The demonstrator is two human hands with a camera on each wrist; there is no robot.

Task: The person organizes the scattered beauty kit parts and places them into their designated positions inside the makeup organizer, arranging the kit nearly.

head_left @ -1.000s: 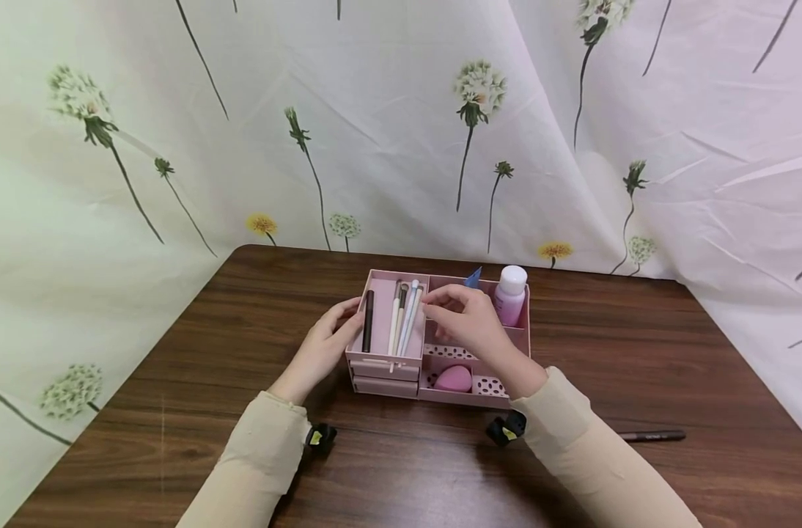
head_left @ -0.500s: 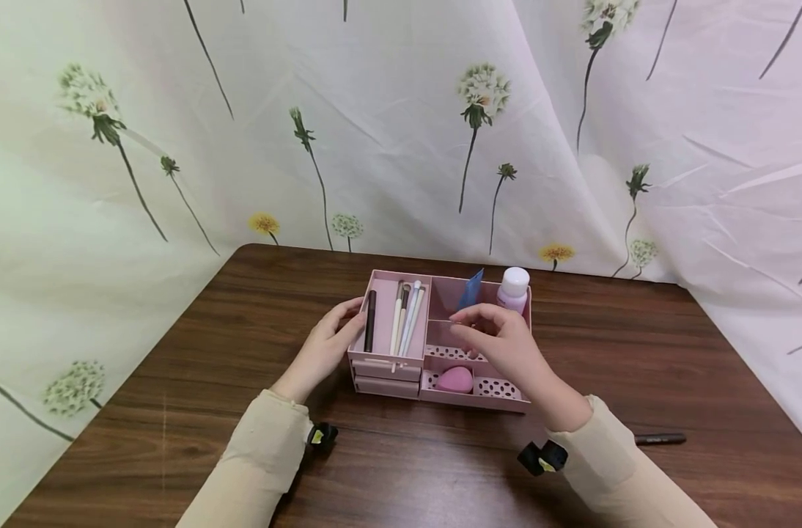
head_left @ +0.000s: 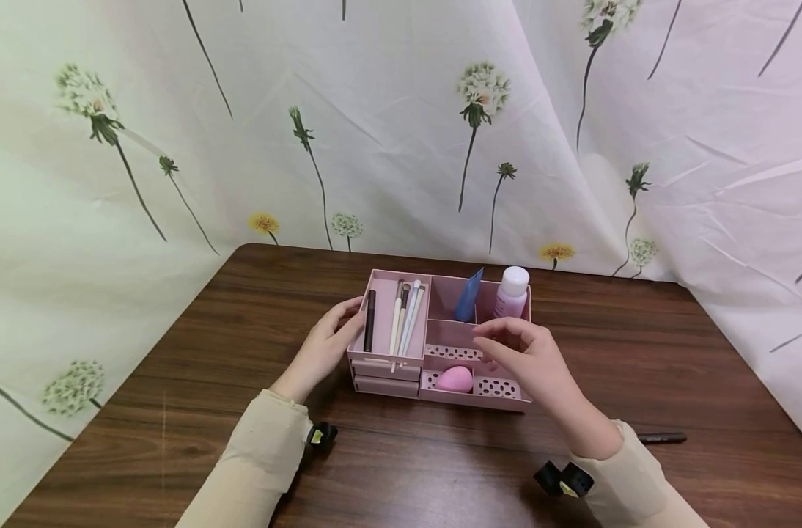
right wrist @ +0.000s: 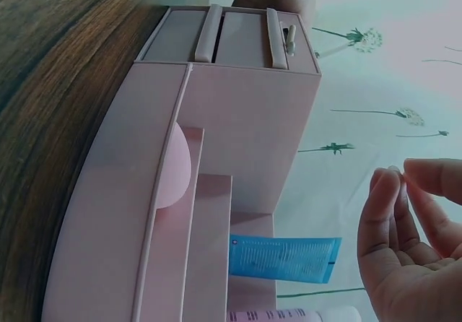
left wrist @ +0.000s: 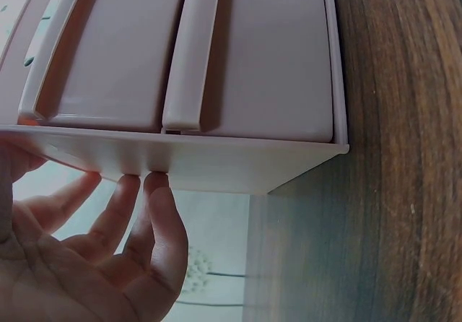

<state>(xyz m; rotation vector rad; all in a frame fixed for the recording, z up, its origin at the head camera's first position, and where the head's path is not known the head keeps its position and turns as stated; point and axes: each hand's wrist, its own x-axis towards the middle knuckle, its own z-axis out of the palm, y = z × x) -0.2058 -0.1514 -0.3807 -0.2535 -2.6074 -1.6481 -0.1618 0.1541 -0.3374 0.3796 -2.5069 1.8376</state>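
Note:
In the head view a pink makeup organizer (head_left: 470, 403) stands mid-table. My left hand (head_left: 323, 345) rests against its left wall, and the left wrist view shows fingertips (left wrist: 128, 181) touching that wall from outside. My right hand (head_left: 529, 359) hovers over the organizer's right side, fingers loosely curved toward the thumb, holding nothing. The top tray contains a dark pen (head_left: 369, 321) at the left and several slim makeup brushes (head_left: 407, 319). Behind the right hand, a blue tube (head_left: 468, 297) and a white-capped bottle (head_left: 512, 295) stand in the rear compartments. A pink makeup sponge (head_left: 455, 379) sits in front.
Another dark pen (head_left: 663, 438) lies on the wooden table (head_left: 196, 411), right of the organizer and partly behind the right sleeve (head_left: 632, 477). A white curtain (head_left: 388, 132) printed with dandelions hangs behind the table. Small drawers (left wrist: 267, 55) form the organizer's lower left front.
My right hand has moved away from the brushes, rightward and toward me, uncovering the blue tube. The left hand stays against the organizer's wall.

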